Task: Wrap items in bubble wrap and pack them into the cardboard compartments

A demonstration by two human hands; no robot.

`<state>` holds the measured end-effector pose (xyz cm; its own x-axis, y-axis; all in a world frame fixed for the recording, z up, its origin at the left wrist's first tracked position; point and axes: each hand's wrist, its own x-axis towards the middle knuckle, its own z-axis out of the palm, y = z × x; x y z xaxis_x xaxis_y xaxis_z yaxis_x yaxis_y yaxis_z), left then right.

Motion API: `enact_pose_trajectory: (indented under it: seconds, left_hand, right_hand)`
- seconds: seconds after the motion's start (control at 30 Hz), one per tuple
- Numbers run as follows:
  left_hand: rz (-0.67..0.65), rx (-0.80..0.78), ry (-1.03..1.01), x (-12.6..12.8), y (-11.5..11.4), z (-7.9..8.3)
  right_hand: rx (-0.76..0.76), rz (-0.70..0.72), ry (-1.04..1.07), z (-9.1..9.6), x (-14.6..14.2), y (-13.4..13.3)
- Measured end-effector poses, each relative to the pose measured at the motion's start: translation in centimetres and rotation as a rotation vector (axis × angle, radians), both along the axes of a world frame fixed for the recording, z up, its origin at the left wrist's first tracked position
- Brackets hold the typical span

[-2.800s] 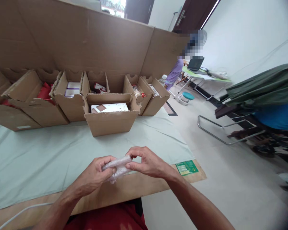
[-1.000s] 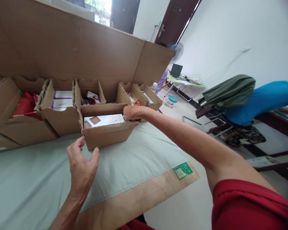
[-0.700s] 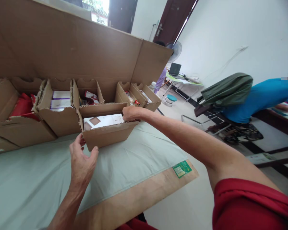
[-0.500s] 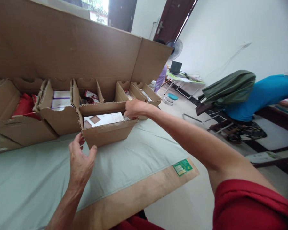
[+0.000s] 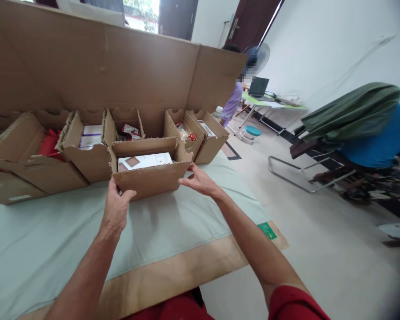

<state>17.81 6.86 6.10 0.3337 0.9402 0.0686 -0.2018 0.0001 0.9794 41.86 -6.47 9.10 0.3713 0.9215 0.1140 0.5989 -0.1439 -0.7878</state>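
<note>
Small cardboard box (image 5: 150, 181) standing on a pale green cloth (image 5: 173, 218), just in front of a row of open cartons (image 5: 86, 155). The left hand (image 5: 116, 209) clasps the box's front left corner. The right hand (image 5: 200, 180), fingers spread open, touches its front right corner. A white package (image 5: 145, 160) lies inside the box.

Fingers of left hand (image 5: 116, 209) partly hid behind front box (image 5: 150, 180); white carton (image 5: 145, 160) print unreadable; far-left box (image 5: 10, 189) cut by edge.
</note>
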Motion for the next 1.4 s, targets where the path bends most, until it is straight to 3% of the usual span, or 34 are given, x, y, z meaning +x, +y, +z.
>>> enact_pose_trajectory:
  seconds: [0.1, 0.17, 0.37, 0.5, 0.6, 0.7, 0.77, 0.87, 1.0, 1.07, 1.13, 1.23, 1.4]
  left_hand:
    - [0.021, 0.007, -0.012, 0.1, -0.3, -0.4]
    - [0.024, 0.032, 0.005, -0.6, -0.9, -0.8]
    - [0.024, 0.09, 0.01, -6.4, -3.4, -1.3]
    - [0.144, 0.184, -0.034, -7.7, -1.8, 1.2]
    - [0.13, 0.296, -0.146, -5.1, -0.4, 4.0]
    - [0.056, 0.349, -0.152, -2.3, -1.5, 5.5]
    - [-0.03, 0.321, -0.119, -2.0, -3.4, 5.3]
    - [-0.053, 0.232, -0.022, -4.3, -5.3, 4.0]
    - [0.048, 0.219, -0.004, -7.5, -3.1, 4.0]
    - [0.062, 0.267, -0.055, -7.1, -1.5, 4.8]
    - [0.035, 0.309, -0.074, -5.9, -1.1, 5.4]
    - [-0.057, 0.294, 0.003, -4.2, -2.8, 4.9]
    - [-0.22, 0.135, 0.042, -4.0, -5.7, 1.0]
  right_hand:
    - [0.082, -0.089, 0.014, -0.8, -2.1, 1.0]
    - [0.104, -0.164, -0.022, -0.8, -3.6, 0.2]
    - [0.235, -0.165, -0.138, -1.4, -9.4, -3.6]
    - [0.298, -0.16, -0.155, 0.4, -11.3, -1.1]
    - [0.341, -0.196, -0.145, 3.3, -10.0, 0.1]
    - [0.374, -0.287, -0.155, 5.1, -8.5, -2.6]
    - [0.365, -0.35, -0.189, 5.1, -8.7, -5.6]
    - [0.319, -0.354, -0.233, 4.2, -10.6, -8.1]
    - [0.317, -0.236, -0.249, 4.0, -12.1, -4.7]
    - [0.341, -0.224, -0.237, 4.6, -11.5, -2.7]
    - [0.348, -0.257, -0.221, 5.1, -10.6, -2.5]
    - [0.314, -0.348, -0.229, 4.7, -9.9, -5.6]
    - [0.221, -0.457, -0.307, 0.5, -11.3, -11.4]
